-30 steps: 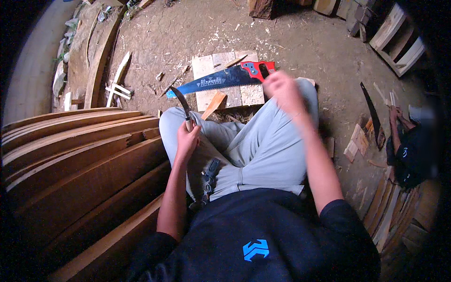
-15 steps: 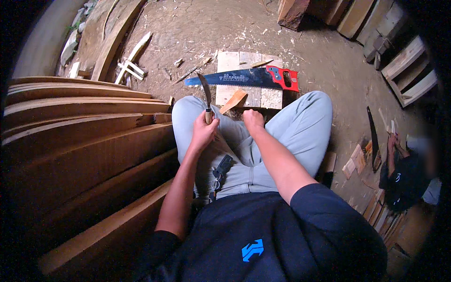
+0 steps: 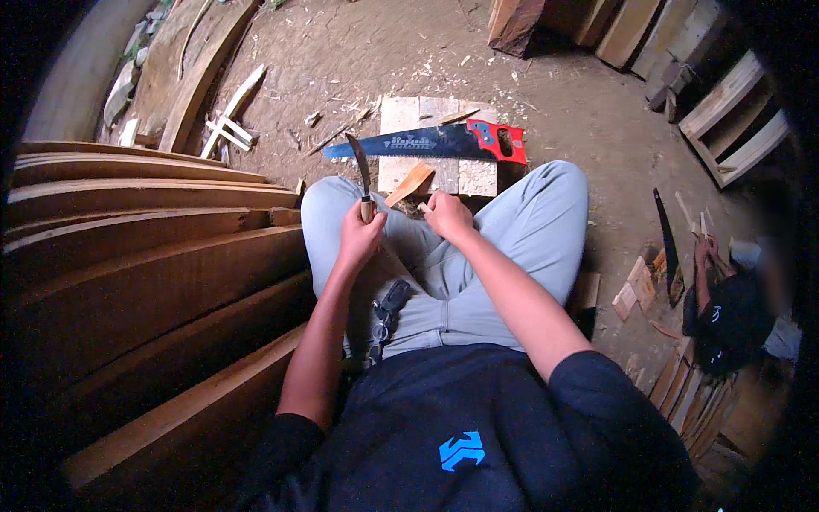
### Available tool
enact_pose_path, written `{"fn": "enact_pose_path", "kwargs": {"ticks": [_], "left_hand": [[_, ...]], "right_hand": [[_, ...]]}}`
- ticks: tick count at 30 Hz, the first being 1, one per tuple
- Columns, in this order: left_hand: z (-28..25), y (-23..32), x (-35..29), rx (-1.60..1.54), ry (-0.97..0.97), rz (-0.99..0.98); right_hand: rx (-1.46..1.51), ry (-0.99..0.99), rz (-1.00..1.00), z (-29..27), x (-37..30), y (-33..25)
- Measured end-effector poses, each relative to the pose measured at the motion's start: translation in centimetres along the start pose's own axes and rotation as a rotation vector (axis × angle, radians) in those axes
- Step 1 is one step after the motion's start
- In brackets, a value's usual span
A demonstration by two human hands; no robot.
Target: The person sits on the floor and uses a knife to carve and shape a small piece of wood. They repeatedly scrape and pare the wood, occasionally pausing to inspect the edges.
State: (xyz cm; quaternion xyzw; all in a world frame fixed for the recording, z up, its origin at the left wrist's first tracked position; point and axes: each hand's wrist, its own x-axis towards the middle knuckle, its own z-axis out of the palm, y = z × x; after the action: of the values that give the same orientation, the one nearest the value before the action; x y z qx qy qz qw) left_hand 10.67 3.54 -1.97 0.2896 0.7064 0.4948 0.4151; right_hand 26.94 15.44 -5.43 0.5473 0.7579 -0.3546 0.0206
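Note:
My left hand [image 3: 360,235] is closed round the wooden handle of a knife [image 3: 362,166] with a dark, curved blade. The blade points up and away, over my left knee. Over my lap, to the right of the knife, my right hand [image 3: 449,217] is closed. Something small and pale shows at its fingertips, too small to name. Beyond both hands lies a handsaw [image 3: 409,143] with a dark blade and red handle, across a low board of pale planks [image 3: 478,177]. A wedge-shaped wood offcut [image 3: 411,183] rests at the board's near edge.
Long stacked planks [image 3: 153,230] run along my left side. A joined piece of thin sticks [image 3: 230,128] lies at the far left on the earth floor, among shavings. At right, a co-worker [image 3: 729,316] handles thin strips beside another saw [image 3: 667,243]. A wooden frame [image 3: 734,119] stands behind.
The view has shifted slightly, so the saw and board appear further left. My right hand has turned, and a small pale tip now shows at its fingers. My left hand keeps the knife.

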Motion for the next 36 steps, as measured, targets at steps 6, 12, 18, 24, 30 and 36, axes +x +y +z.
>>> {"fn": "enact_pose_path", "kwargs": {"ticks": [6, 12, 18, 24, 30, 36], "left_hand": [[3.5, 2.6, -0.4, -0.244, -0.059, -0.165], [7.8, 4.4, -0.3, -0.336, -0.110, -0.166], [7.3, 4.9, -0.3, -0.376, -0.086, -0.212], [4.6, 6.2, -0.9, -0.408, -0.009, -0.234], [3.9, 5.2, -1.1, -0.270, 0.004, -0.160], [5.6, 3.9, -1.4, 0.427, 0.041, 0.111]], "right_hand": [[0.892, -0.423, 0.121, -4.6, -3.5, 1.0], [1.064, -0.326, 0.036, -4.4, -4.9, 1.9], [1.056, -0.224, 0.056, -5.2, -5.2, 1.6], [1.129, -0.034, -0.006, -5.5, -4.5, 0.5], [0.818, 0.258, -0.338, -6.7, -6.4, -4.5], [0.131, 0.368, -0.248, -5.3, -6.5, -7.5]]}}
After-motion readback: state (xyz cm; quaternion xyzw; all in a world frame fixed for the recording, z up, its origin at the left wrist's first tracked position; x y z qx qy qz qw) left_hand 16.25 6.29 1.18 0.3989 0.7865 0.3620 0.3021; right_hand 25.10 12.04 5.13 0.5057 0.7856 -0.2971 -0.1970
